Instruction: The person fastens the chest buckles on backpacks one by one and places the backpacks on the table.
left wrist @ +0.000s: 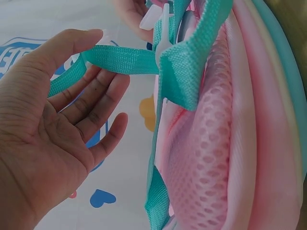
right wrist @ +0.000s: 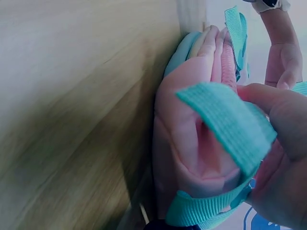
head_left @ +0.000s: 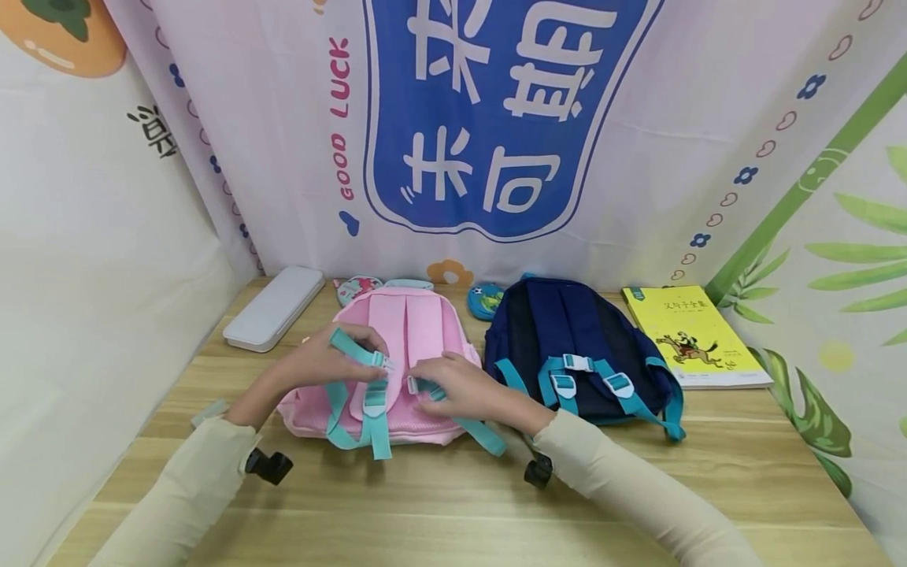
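Observation:
A small pink backpack lies on the table, its padded back with teal straps facing up. My left hand pinches a teal strap between thumb and fingers, beside a white buckle piece; in the left wrist view the little finger stands free. Over the backpack's right side, my right hand holds another teal strap with a white buckle piece at its end. The two buckle pieces are apart, facing each other. A white strap adjuster hangs just below the left hand.
A dark blue backpack with teal straps lies to the right. Beyond it is a yellow book. At the back left is a whitish case. A printed cloth hangs behind the wooden table.

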Action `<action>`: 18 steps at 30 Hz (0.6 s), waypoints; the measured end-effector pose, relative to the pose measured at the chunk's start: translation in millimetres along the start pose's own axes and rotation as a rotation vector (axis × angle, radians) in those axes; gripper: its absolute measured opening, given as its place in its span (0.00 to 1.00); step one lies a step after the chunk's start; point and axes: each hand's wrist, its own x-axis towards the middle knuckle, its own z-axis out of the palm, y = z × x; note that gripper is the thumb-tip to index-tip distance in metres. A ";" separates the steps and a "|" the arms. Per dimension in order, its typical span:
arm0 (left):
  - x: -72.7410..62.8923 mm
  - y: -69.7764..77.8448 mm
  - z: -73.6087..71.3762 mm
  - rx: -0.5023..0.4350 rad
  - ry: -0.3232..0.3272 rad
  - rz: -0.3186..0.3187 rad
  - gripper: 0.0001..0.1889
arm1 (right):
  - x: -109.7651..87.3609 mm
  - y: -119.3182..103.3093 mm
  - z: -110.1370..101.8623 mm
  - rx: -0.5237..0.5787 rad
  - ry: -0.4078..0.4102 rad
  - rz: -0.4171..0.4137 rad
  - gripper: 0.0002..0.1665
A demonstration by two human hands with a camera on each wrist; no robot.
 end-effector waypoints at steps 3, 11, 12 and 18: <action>0.9 0.6 0.3 0.013 0.000 0.005 0.12 | -0.2 -2.3 -0.7 -0.006 -0.005 0.007 0.22; 0.5 1.8 -1.0 0.090 -0.015 0.016 0.11 | 1.8 -5.4 2.1 -0.066 0.022 -0.003 0.21; 0.4 2.3 -1.2 0.091 -0.017 0.016 0.11 | 2.1 -5.1 3.0 -0.078 0.032 -0.009 0.21; -0.3 5.0 -2.8 0.088 -0.003 -0.006 0.12 | 3.2 -3.4 9.3 -0.112 0.101 -0.048 0.19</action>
